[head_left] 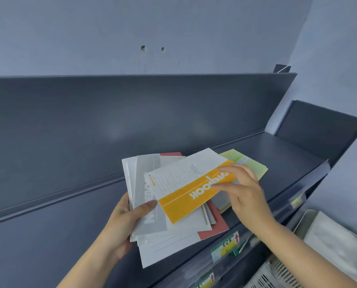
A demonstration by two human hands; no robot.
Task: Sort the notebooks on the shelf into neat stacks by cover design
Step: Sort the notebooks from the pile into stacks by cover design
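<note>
Right grip [246, 194]: thumb and forefinger lightly curled, nipping the right end of the yellow-banded notebook [185, 196]; whether the other fingers reach beneath is hidden.
Left grip [127, 219]: clasps the left edge of the fanned bundle, thumb pressed on the grey-banded notebook [148, 204].
Task's thing: the yellow-banded notebook lies topmost on the fan at the centre of the frame, over white lined notebooks [173, 244] and a salmon-red notebook [215, 227].
Key relation: its long axis runs from lower left to upper right; it lies directly left of the right grip, the nearer hand.
Elsewhere: a pale green notebook [250, 165] appears to lie on the dark shelf [48, 235], behind the right grip.
Judgement: drawing it out rightward looks the likely move; no sorted stacks show yet.
</note>
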